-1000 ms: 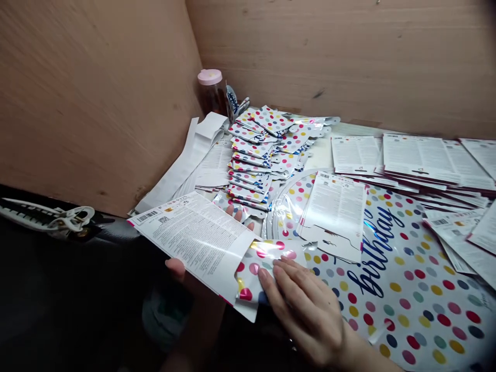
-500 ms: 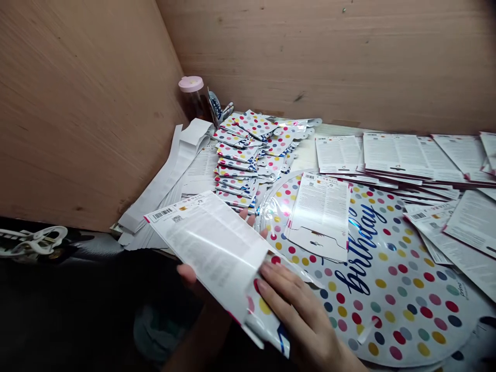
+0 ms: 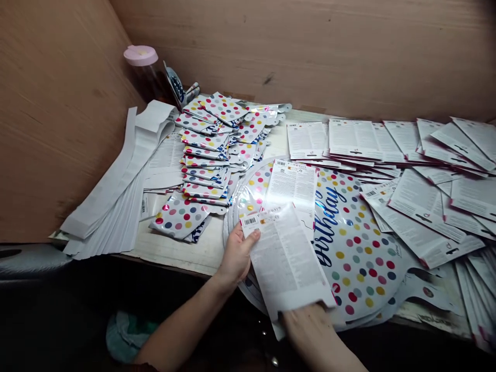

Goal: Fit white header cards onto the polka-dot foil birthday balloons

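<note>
My left hand (image 3: 238, 253) grips a white printed card envelope (image 3: 284, 253) by its upper left side, thumb on the printed face. My right hand (image 3: 310, 320) reaches into the envelope's lower end, its fingers hidden by the card. Beneath the envelope lies a large flat polka-dot foil balloon (image 3: 360, 248) with blue "birthday" lettering. Another printed envelope (image 3: 292, 186) rests on that balloon, partly covered by the held one. Left of my hands, a folded polka-dot balloon (image 3: 182, 214) lies in front of a stack of folded balloons (image 3: 207, 155).
Printed envelopes (image 3: 352, 139) lie in overlapping rows along the back and right. White paper strips (image 3: 116, 191) fan out at the left. A pink-lidded jar (image 3: 143, 67) stands in the corner, against the wooden side panel (image 3: 58, 103) and back panel (image 3: 310, 51).
The envelope has moved right and turned more upright. My right hand has gone from pressing a polka-dot folded balloon at its open end to inside that end. My left hand now grips its upper side.
</note>
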Demonstrator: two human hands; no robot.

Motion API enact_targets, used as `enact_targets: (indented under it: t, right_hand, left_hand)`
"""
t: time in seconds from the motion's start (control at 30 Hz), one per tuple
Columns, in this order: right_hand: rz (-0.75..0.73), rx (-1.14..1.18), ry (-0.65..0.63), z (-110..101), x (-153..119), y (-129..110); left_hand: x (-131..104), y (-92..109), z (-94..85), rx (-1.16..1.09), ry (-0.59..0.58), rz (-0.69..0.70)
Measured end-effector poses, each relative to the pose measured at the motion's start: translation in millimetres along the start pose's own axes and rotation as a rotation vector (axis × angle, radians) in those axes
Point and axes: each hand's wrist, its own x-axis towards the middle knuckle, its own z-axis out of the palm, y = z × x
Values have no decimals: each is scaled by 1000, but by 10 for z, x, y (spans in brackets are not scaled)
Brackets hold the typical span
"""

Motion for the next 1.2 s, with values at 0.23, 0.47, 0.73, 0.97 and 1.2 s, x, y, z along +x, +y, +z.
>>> enact_targets:
  t: [0.23,0.47,0.73,0.97,1.2]
  right_hand:
    - [4,297,-121,-275,-103,466]
    - [91,157,98,53,-117,789]
    - [79,271,1,-16,-100,949]
    - [101,336,-23,1,-82,1001]
    - [75,217,-45,50,2,990]
  left_hand:
    - [17,-20,-34,1271,-38,798]
    - [-308,-340,-99,1752,-559,837]
    - [-294,-352,-101,1801,-536,858]
    - [-300,-362,-104,1809,-535,850]
    - [-298,-338,-94,1796,-550,824]
